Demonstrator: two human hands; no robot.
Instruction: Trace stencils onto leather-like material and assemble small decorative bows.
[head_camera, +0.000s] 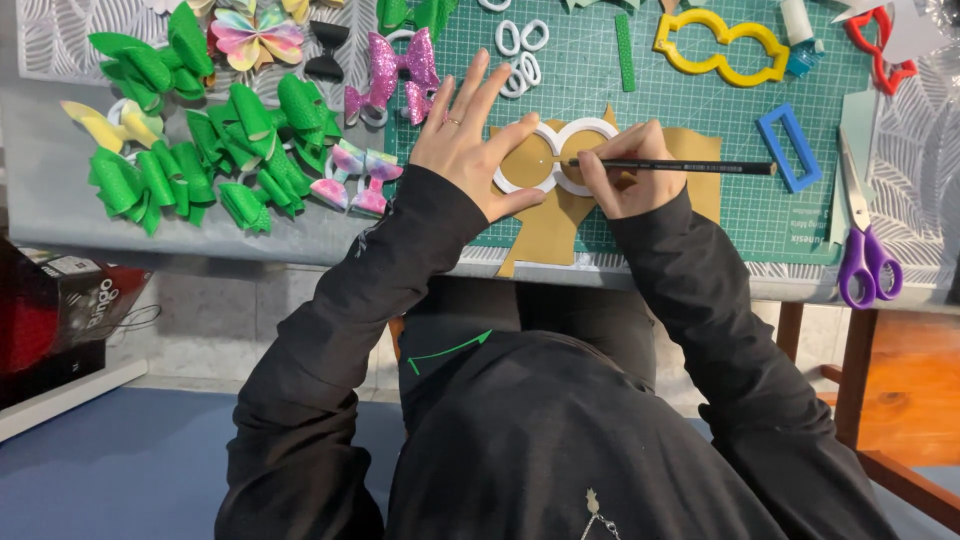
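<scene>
On the green cutting mat (700, 120), right hand (625, 170) fingers pinch a pencil (670, 166) lying crosswise, tip leftward; left hand (470, 140) flat, fingers spread.

Counting from my feed: one white double-ring template (555, 157), one pencil (668, 166), one tan sheet (560, 225), one yellow template (722, 47), one blue rectangular frame (789, 147), one pair of purple-handled scissors (866, 262). Far left, roughly seven green bows (145, 180), though they overlap. One pink glitter bow (392, 75), one black bow (326, 50).

sleeves: long, black | top: black, green arrow mark | left hand (470, 140): ring
</scene>
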